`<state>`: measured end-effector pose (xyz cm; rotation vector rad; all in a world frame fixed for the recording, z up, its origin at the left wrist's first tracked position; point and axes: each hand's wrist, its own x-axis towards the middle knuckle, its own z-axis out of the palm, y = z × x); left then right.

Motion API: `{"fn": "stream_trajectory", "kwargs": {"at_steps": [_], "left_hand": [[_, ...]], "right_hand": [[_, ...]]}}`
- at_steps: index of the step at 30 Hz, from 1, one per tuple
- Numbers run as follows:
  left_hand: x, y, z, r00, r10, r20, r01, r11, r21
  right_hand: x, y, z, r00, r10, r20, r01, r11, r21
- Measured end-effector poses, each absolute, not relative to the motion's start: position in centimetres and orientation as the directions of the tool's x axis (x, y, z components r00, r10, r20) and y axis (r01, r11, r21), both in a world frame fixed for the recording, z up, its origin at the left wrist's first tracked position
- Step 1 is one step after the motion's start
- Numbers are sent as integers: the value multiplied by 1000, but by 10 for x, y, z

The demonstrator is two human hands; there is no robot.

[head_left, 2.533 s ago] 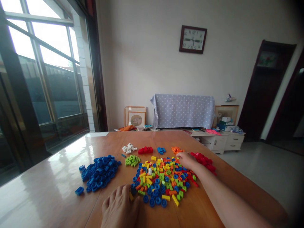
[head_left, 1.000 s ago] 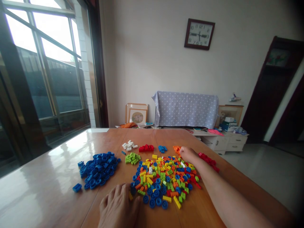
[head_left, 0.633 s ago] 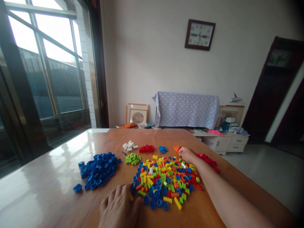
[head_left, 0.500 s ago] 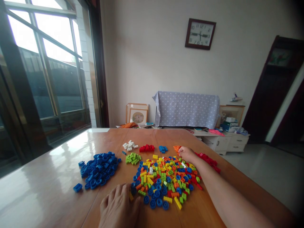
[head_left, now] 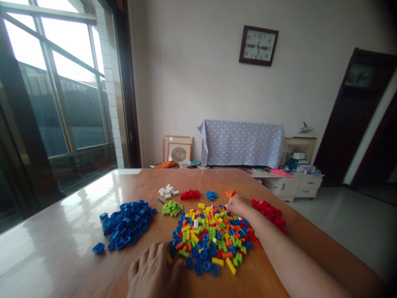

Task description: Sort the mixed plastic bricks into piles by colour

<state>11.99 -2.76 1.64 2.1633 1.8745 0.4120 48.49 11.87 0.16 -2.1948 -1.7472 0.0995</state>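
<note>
A mixed heap of small coloured building bricks (head_left: 214,236) lies on the wooden table (head_left: 62,248). My left hand (head_left: 153,271) rests flat on the table at the heap's near left edge, fingers stretched out, touching a few bricks. My right hand (head_left: 238,205) reaches over the heap's far right corner, fingers curled down onto the bricks there, just below a small orange pile (head_left: 230,193). What those fingers hold is hidden. Sorted piles surround it: blue (head_left: 125,223), lime green (head_left: 172,207), white (head_left: 167,191), red (head_left: 190,194), small blue (head_left: 211,194) and a larger red one (head_left: 269,211).
A single blue brick (head_left: 98,248) lies apart at the left. Beyond the table stand a cloth-covered piece of furniture (head_left: 242,142), picture frames (head_left: 177,151), a low white cabinet (head_left: 291,184), a wall clock (head_left: 258,45) and a large window (head_left: 56,91) on the left.
My right hand drew back slightly from the orange pile to the heap's far corner. My left hand stayed put. The view shifted a little.
</note>
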Motion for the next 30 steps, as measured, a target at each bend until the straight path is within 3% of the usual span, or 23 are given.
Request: {"fn": "stream_trajectory", "kwargs": {"at_steps": [4, 10, 14, 20, 30], "left_hand": [[121, -28, 18, 126, 990, 59, 927, -139, 350], [123, -30, 18, 117, 990, 76, 928, -136, 347], [123, -31, 19, 117, 990, 81, 926, -139, 351], [123, -30, 17, 126, 989, 80, 917, -147, 370], [121, -30, 15, 122, 989, 87, 916, -146, 375]], "right_hand": [[479, 120, 1, 300, 944, 139, 930, -257, -264], [474, 117, -2, 280, 943, 182, 927, -217, -306], [482, 116, -1, 314, 923, 223, 886, -200, -420], [516, 117, 2, 499, 805, 320, 744, -209, -634], [521, 117, -17, 539, 810, 230, 596, -174, -784]]}}
